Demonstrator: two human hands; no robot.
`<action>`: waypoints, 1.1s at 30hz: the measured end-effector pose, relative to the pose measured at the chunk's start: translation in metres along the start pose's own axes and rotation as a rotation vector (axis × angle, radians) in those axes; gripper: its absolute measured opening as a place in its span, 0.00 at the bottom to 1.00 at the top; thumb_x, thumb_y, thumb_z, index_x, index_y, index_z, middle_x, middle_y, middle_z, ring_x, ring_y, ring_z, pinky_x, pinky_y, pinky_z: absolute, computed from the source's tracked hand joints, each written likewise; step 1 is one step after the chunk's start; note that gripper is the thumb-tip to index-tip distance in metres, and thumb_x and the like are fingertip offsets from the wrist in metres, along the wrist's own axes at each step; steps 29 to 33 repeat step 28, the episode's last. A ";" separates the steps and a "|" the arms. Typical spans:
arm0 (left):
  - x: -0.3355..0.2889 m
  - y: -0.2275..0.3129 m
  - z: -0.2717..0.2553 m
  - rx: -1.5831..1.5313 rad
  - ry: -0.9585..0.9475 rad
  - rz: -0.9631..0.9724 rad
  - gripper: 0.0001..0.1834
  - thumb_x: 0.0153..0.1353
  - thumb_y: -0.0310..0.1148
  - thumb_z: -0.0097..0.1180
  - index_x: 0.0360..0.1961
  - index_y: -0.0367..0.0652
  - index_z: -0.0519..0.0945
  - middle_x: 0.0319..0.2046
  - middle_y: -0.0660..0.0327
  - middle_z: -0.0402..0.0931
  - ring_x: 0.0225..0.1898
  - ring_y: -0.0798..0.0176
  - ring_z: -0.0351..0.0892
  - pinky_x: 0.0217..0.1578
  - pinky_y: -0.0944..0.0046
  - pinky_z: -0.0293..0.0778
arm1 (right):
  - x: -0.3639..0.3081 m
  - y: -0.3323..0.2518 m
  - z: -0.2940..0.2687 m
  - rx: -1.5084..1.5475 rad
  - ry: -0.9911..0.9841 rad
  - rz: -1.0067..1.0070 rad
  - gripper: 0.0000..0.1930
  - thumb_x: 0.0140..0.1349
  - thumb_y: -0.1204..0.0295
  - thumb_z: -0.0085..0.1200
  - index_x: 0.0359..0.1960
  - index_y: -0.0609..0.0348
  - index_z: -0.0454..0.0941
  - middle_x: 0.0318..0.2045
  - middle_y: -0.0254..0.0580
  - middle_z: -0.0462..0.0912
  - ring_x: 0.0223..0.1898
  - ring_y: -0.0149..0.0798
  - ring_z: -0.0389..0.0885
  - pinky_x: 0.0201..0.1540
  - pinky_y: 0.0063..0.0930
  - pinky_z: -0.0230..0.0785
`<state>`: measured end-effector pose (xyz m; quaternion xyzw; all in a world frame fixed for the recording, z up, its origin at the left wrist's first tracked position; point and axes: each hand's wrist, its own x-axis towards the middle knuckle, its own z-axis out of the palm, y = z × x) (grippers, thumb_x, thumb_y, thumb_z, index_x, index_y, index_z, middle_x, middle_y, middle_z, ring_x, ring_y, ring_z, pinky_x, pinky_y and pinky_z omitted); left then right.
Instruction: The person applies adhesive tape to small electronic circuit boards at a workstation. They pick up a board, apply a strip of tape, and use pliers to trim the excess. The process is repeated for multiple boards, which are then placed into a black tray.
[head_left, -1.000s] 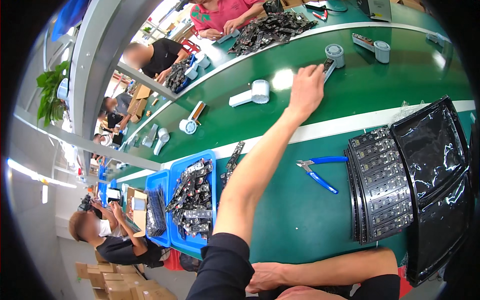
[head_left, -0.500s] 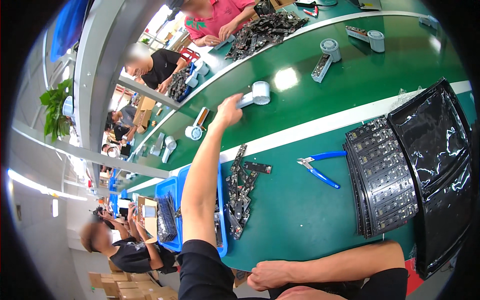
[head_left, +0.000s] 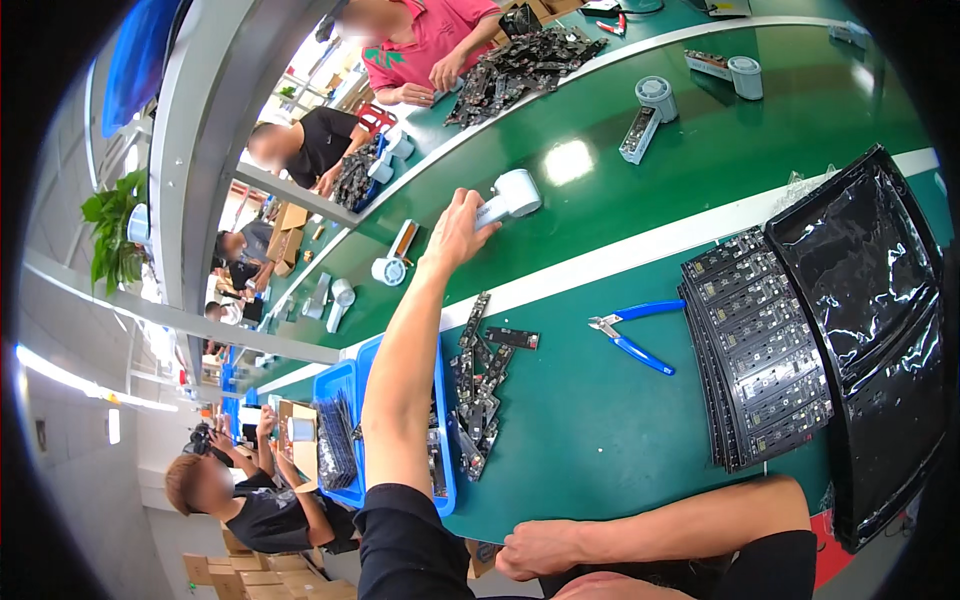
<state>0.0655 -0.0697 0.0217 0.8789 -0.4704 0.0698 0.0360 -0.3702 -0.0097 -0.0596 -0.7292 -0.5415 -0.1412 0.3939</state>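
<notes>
White plastic marks the handheld tool [head_left: 510, 197] that is gripped at its handle end by the left hand [head_left: 458, 232], the arm stretched out over the green counter [head_left: 640, 170]. The tool's round head lies just beyond the fingers, on the far side of the pale stripe [head_left: 620, 255] that crosses the counter. Nearer than the stripe, a pile of dark circuit strips [head_left: 480, 385] is spread beside the arm, with blue-handled pliers [head_left: 632, 335] to its right. The right hand [head_left: 535, 550] is held closed at the counter's near edge; whether anything is gripped cannot be told.
</notes>
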 end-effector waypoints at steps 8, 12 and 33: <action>-0.015 0.034 -0.022 -0.017 0.006 0.054 0.26 0.65 0.45 0.68 0.50 0.40 0.68 0.39 0.41 0.84 0.44 0.33 0.84 0.45 0.41 0.77 | 0.002 -0.002 -0.009 -0.007 -0.065 0.005 0.10 0.62 0.70 0.54 0.26 0.63 0.72 0.19 0.43 0.80 0.23 0.48 0.85 0.26 0.41 0.76; -0.034 0.070 -0.024 -0.009 0.071 0.013 0.27 0.66 0.45 0.68 0.51 0.41 0.67 0.38 0.41 0.84 0.40 0.32 0.85 0.40 0.40 0.77 | 0.002 -0.002 -0.003 -0.104 -0.049 -0.033 0.09 0.60 0.70 0.55 0.27 0.62 0.72 0.18 0.40 0.78 0.24 0.45 0.84 0.26 0.39 0.75; -0.239 0.193 -0.043 -0.520 0.293 -0.218 0.26 0.68 0.47 0.68 0.50 0.39 0.69 0.39 0.39 0.83 0.42 0.33 0.86 0.43 0.41 0.79 | 0.015 -0.032 -0.041 -0.437 0.146 -0.334 0.11 0.58 0.71 0.68 0.39 0.65 0.84 0.19 0.27 0.75 0.21 0.29 0.77 0.23 0.26 0.66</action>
